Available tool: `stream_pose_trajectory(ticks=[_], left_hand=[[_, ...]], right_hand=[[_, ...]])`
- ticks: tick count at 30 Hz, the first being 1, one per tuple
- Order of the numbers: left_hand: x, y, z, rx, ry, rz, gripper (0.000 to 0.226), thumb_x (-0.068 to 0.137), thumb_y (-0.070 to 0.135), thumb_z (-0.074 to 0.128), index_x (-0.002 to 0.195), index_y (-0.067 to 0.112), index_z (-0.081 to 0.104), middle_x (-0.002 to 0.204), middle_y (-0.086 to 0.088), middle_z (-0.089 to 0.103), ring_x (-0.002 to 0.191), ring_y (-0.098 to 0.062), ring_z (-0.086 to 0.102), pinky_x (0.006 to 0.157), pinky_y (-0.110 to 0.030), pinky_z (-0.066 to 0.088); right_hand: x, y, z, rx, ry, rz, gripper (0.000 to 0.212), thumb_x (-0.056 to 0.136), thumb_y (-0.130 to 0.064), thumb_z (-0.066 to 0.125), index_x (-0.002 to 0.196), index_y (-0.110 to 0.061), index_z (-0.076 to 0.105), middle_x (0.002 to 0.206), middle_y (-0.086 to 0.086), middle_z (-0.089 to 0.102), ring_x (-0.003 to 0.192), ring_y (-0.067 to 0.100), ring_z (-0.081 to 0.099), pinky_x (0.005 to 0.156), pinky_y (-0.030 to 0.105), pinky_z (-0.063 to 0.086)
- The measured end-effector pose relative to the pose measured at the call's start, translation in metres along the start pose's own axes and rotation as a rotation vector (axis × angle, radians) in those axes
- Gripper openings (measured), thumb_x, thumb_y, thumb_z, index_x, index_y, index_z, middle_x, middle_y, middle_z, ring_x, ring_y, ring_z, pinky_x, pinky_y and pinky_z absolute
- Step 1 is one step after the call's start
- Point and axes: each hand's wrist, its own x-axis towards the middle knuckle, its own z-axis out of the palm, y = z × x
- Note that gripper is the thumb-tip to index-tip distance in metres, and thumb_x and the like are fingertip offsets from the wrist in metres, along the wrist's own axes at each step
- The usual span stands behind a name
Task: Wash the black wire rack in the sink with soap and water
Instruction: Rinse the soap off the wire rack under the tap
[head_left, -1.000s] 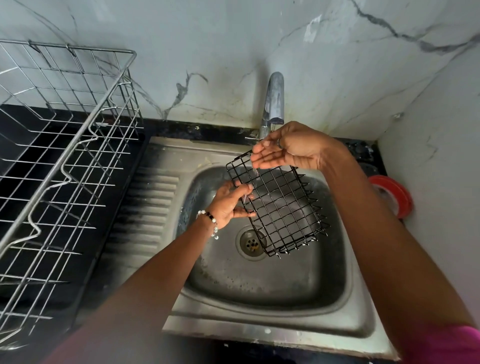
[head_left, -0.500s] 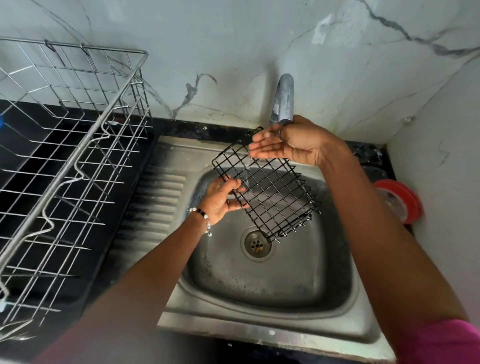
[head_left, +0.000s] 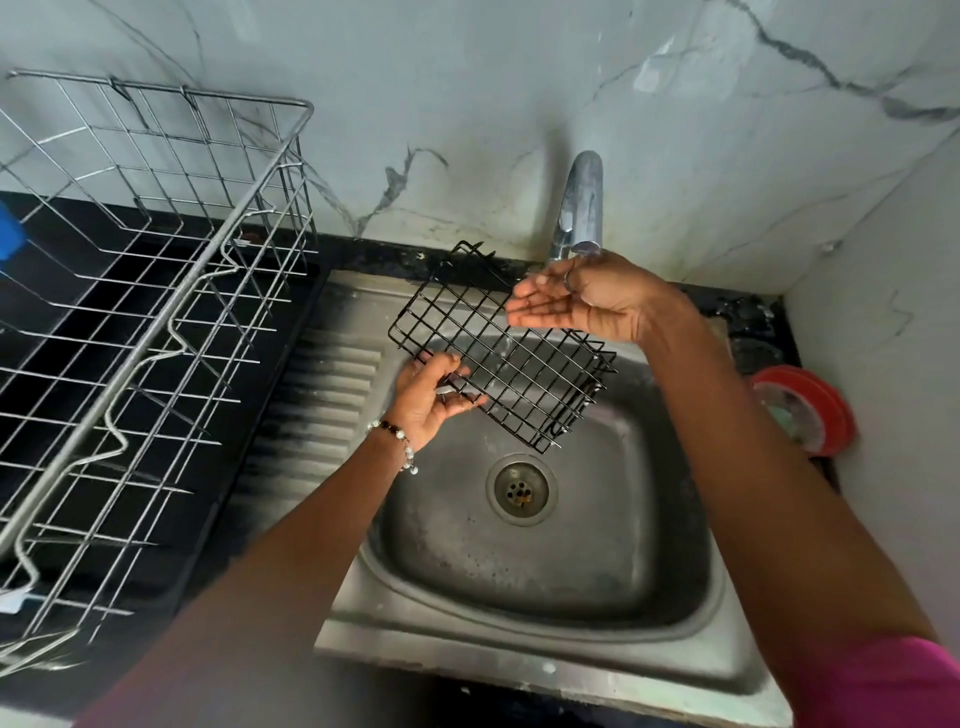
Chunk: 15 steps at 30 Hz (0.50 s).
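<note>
The left hand (head_left: 431, 400) reaches forward on an extended arm, fingers curled shut around what it grips, a beaded bracelet at the wrist. Beyond and to its right, the right hand (head_left: 582, 301) is cupped palm-up, fingers together pointing left.

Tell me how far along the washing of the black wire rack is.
Done: the black wire rack is picked up and held tilted over the steel sink basin. In hand: the left hand grips its near edge, while the open right hand cups beneath the chrome tap, above the rack. Whether water is running cannot be told. Left: no suds or soap show, so soaping, scrubbing and rinsing likely remain.
</note>
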Motion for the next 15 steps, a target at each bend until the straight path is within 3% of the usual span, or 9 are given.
stream_pose_trajectory(ticks=[4,8,11,15], left_hand=[[0.0017,-0.0005,-0.0023,-0.036,0.017,0.003,0.015,0.093,0.003,0.053,0.079,0.009,0.056,0.093,-0.013,0.058,0.105,-0.032,0.053,0.072,-0.054,0.058],[0.0018,-0.0017,-0.0049,-0.079,0.035,-0.007,0.013,0.092,0.003,0.054,0.080,0.008,0.056,0.093,-0.013,0.058,0.109,-0.032,0.053,0.074,-0.058,0.056],[0.0010,-0.0026,-0.0060,-0.107,0.040,-0.003,0.014,0.093,0.003,0.054,0.079,0.008,0.055,0.088,-0.009,0.054,0.105,-0.026,0.053,0.074,-0.059,0.056],[0.0007,-0.0045,-0.0068,-0.135,0.045,-0.008,0.017,0.093,0.003,0.053,0.077,0.009,0.055,0.080,-0.007,0.052,0.091,-0.020,0.056,0.072,-0.058,0.057]], right_hand=[[0.0035,-0.0002,0.0004,0.058,-0.039,0.025,0.027,0.099,-0.001,0.041,0.113,0.016,0.055,0.112,0.034,0.062,0.104,0.041,0.065,0.089,0.043,0.054],[0.0061,-0.0018,0.0042,0.073,-0.027,0.084,0.027,0.100,-0.006,0.041,0.110,0.014,0.057,0.110,0.034,0.062,0.102,0.040,0.065,0.085,0.042,0.056],[0.0051,-0.0007,0.0067,-0.020,-0.056,0.153,0.028,0.099,-0.001,0.039,0.115,0.017,0.054,0.110,0.037,0.060,0.101,0.043,0.065,0.082,0.042,0.057],[0.0029,-0.0026,0.0021,-0.071,0.032,0.156,0.030,0.100,0.000,0.036,0.119,0.016,0.051,0.109,0.034,0.062,0.101,0.039,0.066,0.081,0.042,0.057]])
